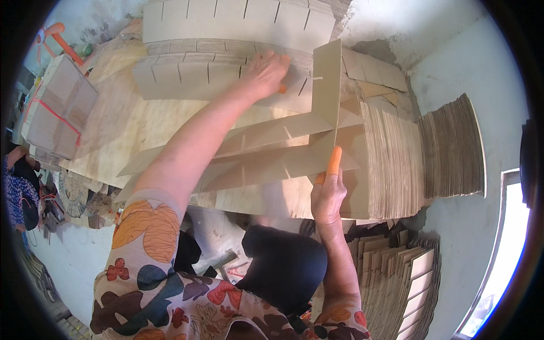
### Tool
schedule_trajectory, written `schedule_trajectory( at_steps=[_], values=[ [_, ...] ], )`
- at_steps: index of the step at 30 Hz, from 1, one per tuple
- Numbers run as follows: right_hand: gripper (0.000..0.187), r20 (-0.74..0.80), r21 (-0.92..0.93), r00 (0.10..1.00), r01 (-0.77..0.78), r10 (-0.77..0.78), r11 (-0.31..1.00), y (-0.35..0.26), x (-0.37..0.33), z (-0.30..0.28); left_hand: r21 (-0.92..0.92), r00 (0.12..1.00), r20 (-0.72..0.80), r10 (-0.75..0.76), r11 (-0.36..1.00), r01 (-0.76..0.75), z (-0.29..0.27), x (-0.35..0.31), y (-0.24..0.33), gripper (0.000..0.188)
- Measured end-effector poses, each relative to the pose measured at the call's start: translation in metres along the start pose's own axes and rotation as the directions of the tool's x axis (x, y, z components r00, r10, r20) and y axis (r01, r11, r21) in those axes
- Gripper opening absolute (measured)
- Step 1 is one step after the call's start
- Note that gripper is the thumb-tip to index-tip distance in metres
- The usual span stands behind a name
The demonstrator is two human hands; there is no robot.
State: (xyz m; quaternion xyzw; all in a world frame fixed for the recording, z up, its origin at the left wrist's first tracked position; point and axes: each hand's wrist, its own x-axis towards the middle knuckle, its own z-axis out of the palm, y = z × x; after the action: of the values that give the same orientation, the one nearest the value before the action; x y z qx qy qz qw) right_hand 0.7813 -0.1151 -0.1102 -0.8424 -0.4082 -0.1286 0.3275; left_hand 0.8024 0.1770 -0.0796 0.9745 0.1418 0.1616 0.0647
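My left hand (265, 75) reaches across the table to a row of slotted cardboard strips (192, 79). Its fingers bend over their top edges, an orange finger cot and the thumb pressed against them. My right hand (328, 195), also with orange finger cots, grips the near end of a partly assembled cardboard divider (266, 161). Two long strips run leftward in it, and a tall slotted cross strip (327, 85) stands upright at its right end. My left forearm hides part of the long strips.
More slotted strips (238, 22) lie behind. Packed cardboard stacks (394, 164) stand on the right, with further bundles (391, 272) below the table. A taped carton (59, 107) and an orange fan (59, 39) are at left. A person (21, 187) is at the far left edge.
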Motion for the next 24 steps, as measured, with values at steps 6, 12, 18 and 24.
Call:
schedule_trajectory(
  at_steps=[6,12,18,24],
  values=[
    [0.068,0.032,-0.005,0.999,-0.036,0.036,0.999,-0.001,0.002,0.0,0.214,0.997,-0.024,0.07,0.975,-0.064,0.029,0.01,-0.009,0.029],
    [0.07,-0.001,-0.004,1.0,0.016,-0.016,1.0,0.001,0.0,0.001,0.171,0.995,-0.039,0.096,0.981,-0.088,0.026,0.006,-0.012,0.012],
    [0.071,0.056,0.002,0.998,-0.037,0.037,0.999,-0.003,-0.003,-0.006,0.033,0.97,-0.168,0.176,0.984,-0.173,0.013,-0.005,-0.009,0.002],
    [0.075,-0.073,-0.047,0.988,0.134,-0.137,0.99,-0.008,0.001,-0.012,0.116,0.946,-0.222,0.237,0.969,-0.216,0.013,-0.001,-0.014,0.006]
  ],
)
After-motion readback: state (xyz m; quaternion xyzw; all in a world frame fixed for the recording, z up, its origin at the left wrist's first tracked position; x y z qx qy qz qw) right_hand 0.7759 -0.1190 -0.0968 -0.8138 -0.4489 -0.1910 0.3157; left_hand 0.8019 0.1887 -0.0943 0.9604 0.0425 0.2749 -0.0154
